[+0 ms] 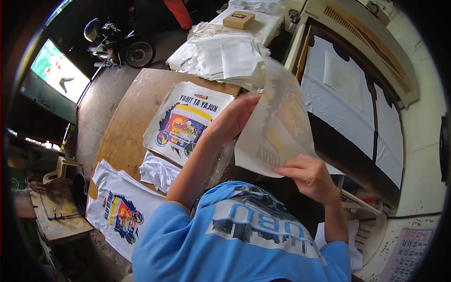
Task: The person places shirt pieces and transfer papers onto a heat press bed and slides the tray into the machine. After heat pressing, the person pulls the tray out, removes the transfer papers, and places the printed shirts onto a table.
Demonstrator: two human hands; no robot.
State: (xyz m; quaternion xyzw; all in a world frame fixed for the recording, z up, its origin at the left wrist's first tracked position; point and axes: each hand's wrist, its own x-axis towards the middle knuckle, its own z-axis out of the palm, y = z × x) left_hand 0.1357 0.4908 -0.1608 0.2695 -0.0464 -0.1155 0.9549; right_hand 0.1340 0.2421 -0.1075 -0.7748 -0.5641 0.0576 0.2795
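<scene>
While left hand (238, 115) and right hand (307, 176) pinch sheet (279, 122) by its edges, likely against flopping, it bows | printed stack (181, 122): sheet's left | press (369, 44): sheet's right

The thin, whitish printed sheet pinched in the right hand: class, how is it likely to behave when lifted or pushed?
The sheet is probably flexible, since it bows in a curve. It is likely light: the right hand merely pinches its lower edge. Pushed edgewise, it may buckle, looking so thin.
</scene>
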